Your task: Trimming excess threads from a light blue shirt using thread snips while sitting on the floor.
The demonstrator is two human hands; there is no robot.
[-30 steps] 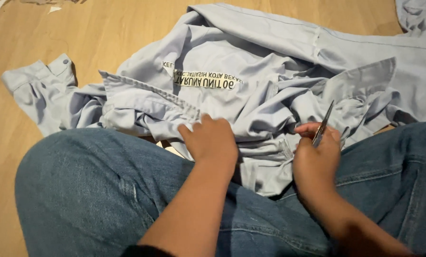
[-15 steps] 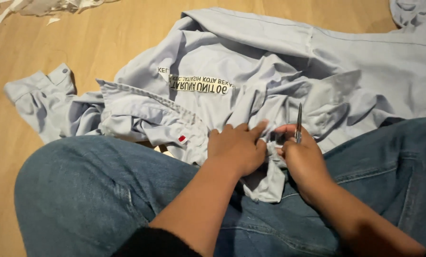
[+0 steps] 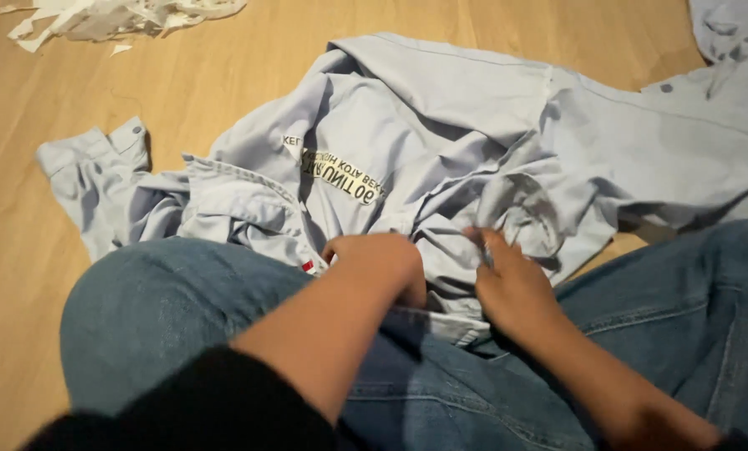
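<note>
A crumpled light blue shirt (image 3: 474, 142) with a printed patch lies across the wooden floor and over my lap. My left hand (image 3: 382, 260) is curled shut on a bunch of its fabric near the collar, knuckles up. Just to the right, my right hand (image 3: 512, 288) pinches a fold of the same shirt. A thin grey tip shows between its fingers, and the rest of that thing is hidden. Both hands sit close together above my legs in blue jeans (image 3: 165, 317).
White torn scraps (image 3: 123, 17) lie on the wooden floor (image 3: 223, 75) at the far left. Another piece of light blue cloth (image 3: 733, 42) lies at the far right. One shirt sleeve with its cuff (image 3: 98, 167) stretches out to the left.
The thin metal tool that stood up in my right hand is now almost hidden. My left hand has closed into the fabric, and both hands sit lower against my lap.
</note>
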